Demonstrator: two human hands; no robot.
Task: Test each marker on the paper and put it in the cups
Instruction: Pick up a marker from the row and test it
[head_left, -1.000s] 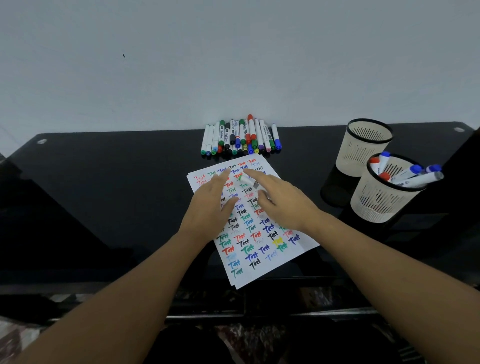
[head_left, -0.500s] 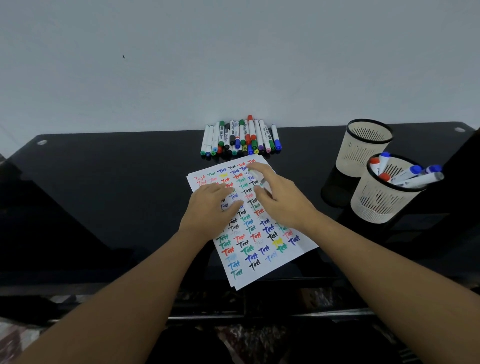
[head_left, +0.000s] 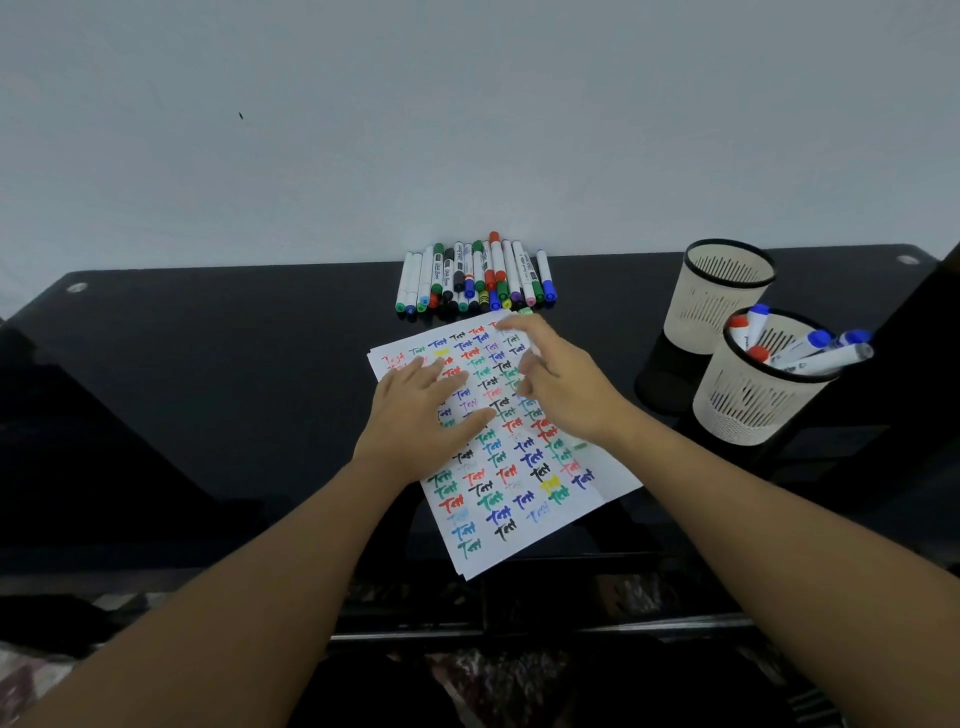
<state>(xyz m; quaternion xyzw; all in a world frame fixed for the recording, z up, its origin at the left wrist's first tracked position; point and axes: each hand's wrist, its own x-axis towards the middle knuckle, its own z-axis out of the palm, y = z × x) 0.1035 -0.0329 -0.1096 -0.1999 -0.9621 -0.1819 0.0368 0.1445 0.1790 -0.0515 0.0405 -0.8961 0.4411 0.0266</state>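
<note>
White paper (head_left: 524, 499) flat under left hand (head_left: 421, 415), fingers spread and pressing. Right hand (head_left: 561, 384) just beside, fingers loosely spread, holding nothing. Markers (head_left: 475, 278) beyond both fingertips; cups (head_left: 727, 291) well right of right hand, nearer one holding markers.

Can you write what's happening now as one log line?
left hand: flat on paper | right hand: reaching toward marker pile | near cup: holds markers
</note>
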